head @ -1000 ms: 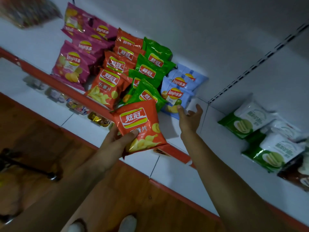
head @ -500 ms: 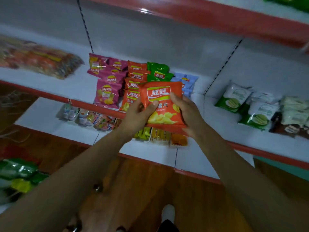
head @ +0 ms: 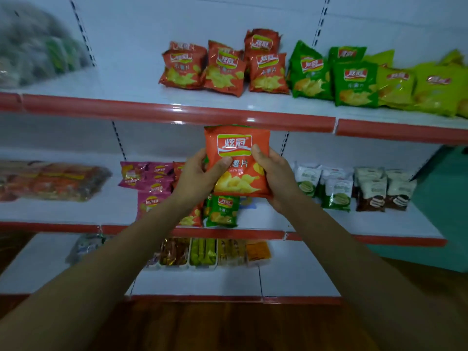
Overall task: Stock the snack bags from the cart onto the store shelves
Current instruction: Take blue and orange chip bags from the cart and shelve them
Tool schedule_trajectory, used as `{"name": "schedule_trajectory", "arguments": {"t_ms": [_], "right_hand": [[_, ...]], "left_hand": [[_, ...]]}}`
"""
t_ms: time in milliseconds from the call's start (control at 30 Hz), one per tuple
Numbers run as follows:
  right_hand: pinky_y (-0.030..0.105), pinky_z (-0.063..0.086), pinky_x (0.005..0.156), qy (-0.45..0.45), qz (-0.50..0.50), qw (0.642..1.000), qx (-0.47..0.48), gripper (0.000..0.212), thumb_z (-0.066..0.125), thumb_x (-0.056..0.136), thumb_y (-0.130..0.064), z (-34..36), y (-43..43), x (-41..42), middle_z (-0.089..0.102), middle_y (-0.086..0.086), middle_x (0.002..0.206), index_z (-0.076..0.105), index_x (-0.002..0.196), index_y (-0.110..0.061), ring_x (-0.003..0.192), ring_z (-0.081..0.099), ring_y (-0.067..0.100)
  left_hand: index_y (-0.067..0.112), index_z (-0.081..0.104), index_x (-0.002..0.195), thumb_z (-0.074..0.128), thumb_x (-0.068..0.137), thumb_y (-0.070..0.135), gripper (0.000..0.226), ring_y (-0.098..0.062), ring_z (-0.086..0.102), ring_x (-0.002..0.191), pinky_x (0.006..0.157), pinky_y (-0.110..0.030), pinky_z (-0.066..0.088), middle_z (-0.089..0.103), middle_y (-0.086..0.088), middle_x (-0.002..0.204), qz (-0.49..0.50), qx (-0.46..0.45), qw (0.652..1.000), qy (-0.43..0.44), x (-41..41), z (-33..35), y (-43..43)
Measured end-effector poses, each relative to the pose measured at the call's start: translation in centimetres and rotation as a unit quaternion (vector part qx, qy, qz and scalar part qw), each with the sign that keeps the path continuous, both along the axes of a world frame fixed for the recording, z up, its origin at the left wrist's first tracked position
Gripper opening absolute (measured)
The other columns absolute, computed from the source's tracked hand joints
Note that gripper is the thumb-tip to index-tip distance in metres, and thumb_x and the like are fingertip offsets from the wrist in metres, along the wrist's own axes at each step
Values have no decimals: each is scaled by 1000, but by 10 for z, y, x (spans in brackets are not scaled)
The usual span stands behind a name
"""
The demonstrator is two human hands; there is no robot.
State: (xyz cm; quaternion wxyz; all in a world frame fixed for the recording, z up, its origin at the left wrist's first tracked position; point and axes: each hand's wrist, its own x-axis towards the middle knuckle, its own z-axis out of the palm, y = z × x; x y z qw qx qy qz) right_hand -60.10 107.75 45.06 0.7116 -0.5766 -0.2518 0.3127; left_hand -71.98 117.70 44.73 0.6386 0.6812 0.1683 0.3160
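Before the red-edged white metal shelves, a glossy orange crisp bag is held upright between both hands, its top just below the upper shelf's red lip. The left hand is clasped on its 9 o'clock edge, the right hand on its 3 o'clock edge. Matching orange bags are seen at 12 o'clock on the upper shelf, green bags toward 1 o'clock.

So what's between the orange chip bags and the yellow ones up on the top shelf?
In the head view, green chip bags sit between the orange chip bags and the yellow bags on the top shelf.
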Motion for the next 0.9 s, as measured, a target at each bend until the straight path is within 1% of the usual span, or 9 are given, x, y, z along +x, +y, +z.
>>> {"name": "schedule_trajectory", "arguments": {"t_ms": [133, 267, 400, 467, 567, 667, 733, 833, 900], "right_hand": [[41, 58, 78, -21, -21, 999, 31, 24, 58, 93, -28, 33, 5, 21, 71, 14, 104, 63, 111, -14, 89, 70, 28], [44, 57, 84, -52, -44, 994, 83, 23, 58, 93, -25, 72, 21, 61, 69, 14, 112, 60, 114, -15, 97, 69, 30], [43, 57, 84, -76, -57, 988, 122, 22, 58, 93, -18, 99, 39, 111, 68, 16, 113, 60, 114, -11, 97, 68, 28], [39, 57, 82, -99, -72, 988, 94, 13, 59, 92, -16, 107, 48, 138, 67, 14, 113, 62, 105, -15, 94, 68, 25], [45, 56, 85, -107, -83, 990, 38, 7, 62, 90, -13, 111, 64, 180, 68, 16, 112, 63, 97, -17, 96, 68, 31], [35, 57, 74, -121, -69, 990, -34, 17, 59, 92, -10, 109, 82, 214, 67, 11, 108, 61, 108, -13, 83, 66, 20], [35, 57, 75, -138, -51, 986, -76, 18, 58, 93, -11, 109, 92, 232, 66, 10, 109, 60, 110, -13, 83, 66, 19], [34, 56, 77, -204, -46, 968, -140, 3, 59, 93, -18, 113, 102, 250, 67, 8, 107, 59, 95, -16, 86, 65, 20], [37, 56, 78, -292, -55, 935, -193, 10, 61, 91, -25, 112, 109, 260, 68, 9, 106, 61, 93, -15, 86, 65, 22]], "left_hand": [[17, 51, 119, 57, 92, 22, 28, -4, 71, 76, 61, -17, 55, 67, 4, 99, -12, 7, 1000, -1, 23, 33, 5], [17, 52, 120, 57, 91, 39, 36, -17, 67, 99, 83, -35, 57, 66, -2, 114, 26, 89, 996, -14, 64, 70, 25], [21, 61, 108, 60, 88, 43, 30, -15, 66, 93, 84, -41, 56, 67, 3, 103, 107, 186, 977, -11, 116, 102, 46], [19, 62, 110, 62, 87, 41, 31, -17, 66, 92, 82, -41, 56, 66, 2, 101, 122, 202, 972, 2, 142, 110, 55], [13, 58, 114, 64, 87, 36, 36, -20, 65, 96, 84, -40, 56, 64, 0, 102, 126, 187, 973, 40, 181, 110, 72], [12, 59, 106, 66, 85, 33, 30, -22, 64, 97, 88, -44, 54, 66, -4, 104, 134, 186, 969, 94, 216, 108, 91], [11, 59, 105, 67, 85, 32, 30, -24, 63, 99, 90, -44, 53, 65, -6, 107, 146, 197, 961, 128, 233, 109, 102], [9, 54, 119, 67, 85, 35, 45, -26, 61, 107, 91, -39, 51, 63, -9, 119, 168, 232, 944, 164, 249, 113, 113], [9, 44, 130, 67, 84, 38, 59, -27, 59, 111, 85, -33, 46, 60, -8, 124, 174, 271, 925, 202, 254, 114, 121]]}}
